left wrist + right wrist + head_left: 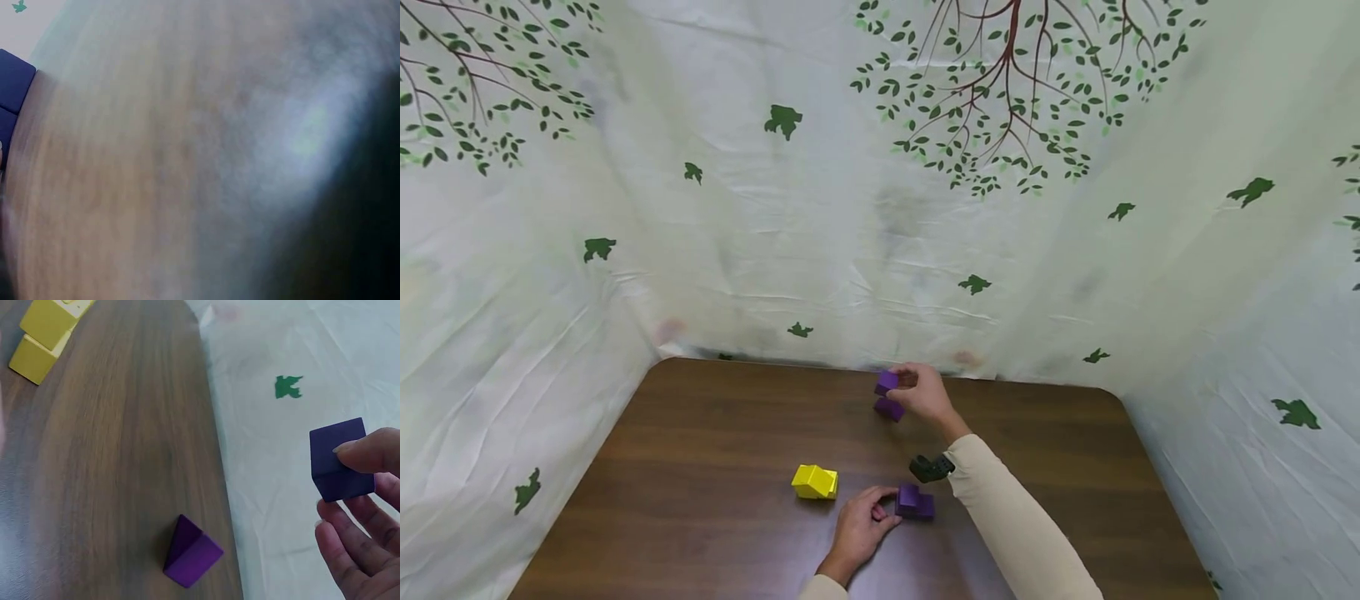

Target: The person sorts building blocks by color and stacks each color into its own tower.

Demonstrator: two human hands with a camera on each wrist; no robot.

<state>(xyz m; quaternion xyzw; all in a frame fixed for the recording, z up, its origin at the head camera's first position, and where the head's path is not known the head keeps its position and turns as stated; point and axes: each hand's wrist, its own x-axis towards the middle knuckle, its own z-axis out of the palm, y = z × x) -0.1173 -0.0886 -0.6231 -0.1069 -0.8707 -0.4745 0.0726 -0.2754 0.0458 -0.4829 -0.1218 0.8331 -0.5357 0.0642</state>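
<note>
My right hand [925, 393] pinches a small purple block [340, 456] between thumb and fingers, lifted above the far edge of the table. Below it on the wood lies a second purple block, a wedge-like piece [194, 555]. Nearer the front, the left hand [859, 527] grips the left side of a pair of joined-looking purple blocks [914, 503] with thumb and index finger. Only the edge of that purple pair [15, 84] shows in the left wrist view. The left fingers are almost wholly outside that view.
A yellow block group [815, 482] stands left of the left hand, its pieces touching. The brown wooden table [722, 425] ends at a pale cloth backdrop [737, 250] printed with leaves and branches. A dark wrist strap [931, 468] sits on the right arm.
</note>
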